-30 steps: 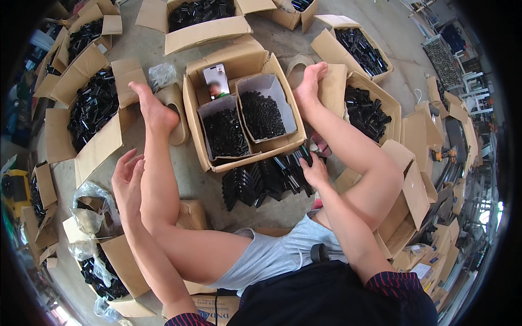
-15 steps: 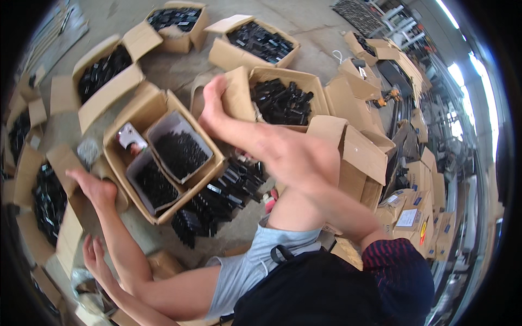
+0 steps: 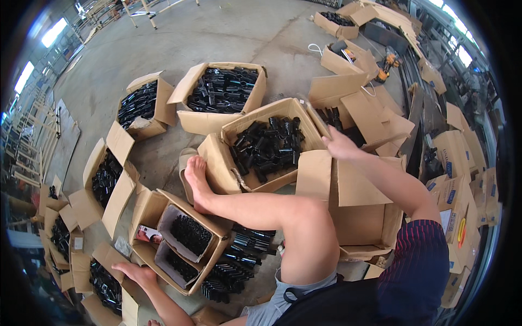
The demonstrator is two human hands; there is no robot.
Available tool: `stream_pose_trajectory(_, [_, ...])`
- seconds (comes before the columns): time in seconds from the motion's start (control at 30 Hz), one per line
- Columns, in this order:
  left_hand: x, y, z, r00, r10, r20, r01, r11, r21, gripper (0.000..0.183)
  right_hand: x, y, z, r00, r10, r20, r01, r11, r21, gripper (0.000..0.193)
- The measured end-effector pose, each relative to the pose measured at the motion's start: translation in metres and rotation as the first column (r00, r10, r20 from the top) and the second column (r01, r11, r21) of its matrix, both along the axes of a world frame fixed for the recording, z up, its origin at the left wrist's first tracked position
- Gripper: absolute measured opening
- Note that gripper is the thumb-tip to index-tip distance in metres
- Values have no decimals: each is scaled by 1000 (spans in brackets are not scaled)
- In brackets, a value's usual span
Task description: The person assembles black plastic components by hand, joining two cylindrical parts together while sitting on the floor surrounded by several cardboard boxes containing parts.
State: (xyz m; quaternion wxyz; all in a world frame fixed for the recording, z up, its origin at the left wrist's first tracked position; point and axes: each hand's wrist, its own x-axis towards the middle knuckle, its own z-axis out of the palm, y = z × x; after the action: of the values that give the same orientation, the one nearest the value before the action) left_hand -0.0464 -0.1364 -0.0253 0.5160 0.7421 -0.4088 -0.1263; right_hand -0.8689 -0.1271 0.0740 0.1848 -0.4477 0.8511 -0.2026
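My right hand (image 3: 341, 145) reaches across my raised knee. Its fingers are closed on the edge of a cardboard flap (image 3: 317, 120) at the right side of an open cardboard box (image 3: 231, 130). Loose black tubular parts (image 3: 269, 144) fill much of that box. Only the fingertips of my left hand (image 3: 154, 323) show at the lower edge, so its grip is hidden. Between my legs stands a carton (image 3: 218, 247) holding two grey inner bins of small black pieces (image 3: 190, 233). Long black parts (image 3: 244, 250) lie in rows beside it.
More open cartons of black parts (image 3: 224, 89) form an arc at the far side and left. An open carton (image 3: 359, 223) stands by my right knee. Beyond my hand lie an orange-black power drill (image 3: 387, 65) and stacked cartons (image 3: 454, 157). A sandal (image 3: 187, 163) is near my foot.
My view has swung up and right. My right hand has come forward from my side onto the flap. The left hand has dropped almost out of the lower edge.
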Motion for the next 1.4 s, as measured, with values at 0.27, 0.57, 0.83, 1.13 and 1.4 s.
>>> stream_pose_trajectory(0.27, [30, -11, -15, 990, -96, -103, 84, 990, -111, 83, -81, -56, 40, 748, -144, 648, -55, 959, 277, 69])
stream_pose_trajectory(0.57, [-18, -36, 0, 880, -102, -463, 86, 995, -55, 94, -195, -127, -111, 989, -130, -69, 147, 853, 501, 96])
stream_pose_trajectory(0.83, [1, 40, 41, 863, 213, -459, -191, 977, 95, 73, 89, -200, -19, 990, 108, 89, -19, 738, -674, 95])
stream_pose_trajectory(1.13, [64, 208, 75, 758, 100, 644, -599, 499, 626, 32, 438, -176, -102, 269, 380, 885, 217, 871, -441, 95])
stream_pose_trajectory(1.4, [48, 200, 75, 800, 193, 568, -583, 473, 660, 34, 447, -156, -86, 445, 290, 847, 112, 921, -374, 102])
